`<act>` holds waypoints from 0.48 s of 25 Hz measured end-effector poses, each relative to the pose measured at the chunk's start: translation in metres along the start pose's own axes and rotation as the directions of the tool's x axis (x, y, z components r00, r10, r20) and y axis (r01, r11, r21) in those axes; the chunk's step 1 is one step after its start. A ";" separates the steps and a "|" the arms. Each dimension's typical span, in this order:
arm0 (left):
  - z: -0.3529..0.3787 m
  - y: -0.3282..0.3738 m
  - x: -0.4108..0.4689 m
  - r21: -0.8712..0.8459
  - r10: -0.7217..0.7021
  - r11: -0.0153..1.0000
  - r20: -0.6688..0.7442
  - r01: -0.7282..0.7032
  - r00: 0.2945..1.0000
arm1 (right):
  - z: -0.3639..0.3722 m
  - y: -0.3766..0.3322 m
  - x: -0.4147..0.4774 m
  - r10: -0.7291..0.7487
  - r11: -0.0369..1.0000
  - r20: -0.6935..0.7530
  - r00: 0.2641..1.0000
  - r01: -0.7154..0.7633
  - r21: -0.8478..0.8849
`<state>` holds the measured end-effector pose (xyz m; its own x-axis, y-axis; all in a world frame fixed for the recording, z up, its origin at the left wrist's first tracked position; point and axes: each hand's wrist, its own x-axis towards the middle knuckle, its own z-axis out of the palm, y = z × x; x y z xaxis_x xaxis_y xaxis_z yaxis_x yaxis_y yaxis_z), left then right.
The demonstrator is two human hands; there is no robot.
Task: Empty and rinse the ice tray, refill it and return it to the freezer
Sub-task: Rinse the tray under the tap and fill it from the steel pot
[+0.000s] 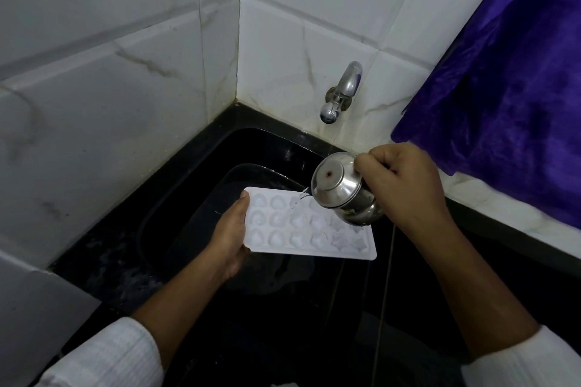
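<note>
A white ice tray (306, 234) with heart-shaped cells hangs level over the black sink (201, 198). My left hand (231, 240) grips the tray's left end, thumb on top. My right hand (405, 185) holds a small steel pot (341, 190) tilted over the tray's far right part. A thin stream of water (300, 198) runs from the pot's lip into a cell in the back row. The pot hides a few cells at the tray's right end.
A chrome tap (341, 94) sticks out of the white tiled wall above the sink, with no water running from it. A purple cloth (509, 82) hangs at the right over the tiled ledge. White tiled walls close the corner at left and behind.
</note>
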<state>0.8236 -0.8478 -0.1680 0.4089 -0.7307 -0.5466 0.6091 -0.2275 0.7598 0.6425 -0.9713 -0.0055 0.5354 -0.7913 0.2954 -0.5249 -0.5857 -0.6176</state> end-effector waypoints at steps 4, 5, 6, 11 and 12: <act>-0.005 0.000 0.000 -0.002 0.007 1.000 -0.003 -0.007 1.000 | -0.005 0.005 0.000 0.170 0.917 -0.032 0.985 -0.147 0.370; -0.006 0.000 0.001 -0.006 0.007 1.000 -0.005 -0.007 1.000 | -0.006 0.006 -0.001 0.228 0.880 -0.042 0.973 -0.187 0.437; -0.007 0.000 0.001 -0.008 0.007 1.000 -0.005 -0.007 1.000 | -0.007 0.007 -0.002 0.278 0.849 -0.049 0.959 -0.221 0.479; -0.008 0.000 0.001 -0.001 0.024 1.000 0.007 -0.024 1.000 | -0.013 0.013 -0.005 0.251 0.860 -0.076 0.965 -0.186 0.475; -0.009 0.000 0.001 0.001 0.026 1.000 0.007 -0.026 1.000 | -0.013 0.013 -0.006 0.208 0.886 -0.081 0.975 -0.153 0.439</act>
<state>0.8299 -0.8430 -0.1717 0.4200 -0.7411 -0.5239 0.5971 -0.2091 0.7744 0.6236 -0.9770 -0.0058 0.3591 -0.9074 0.2183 -0.2564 -0.3208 -0.9118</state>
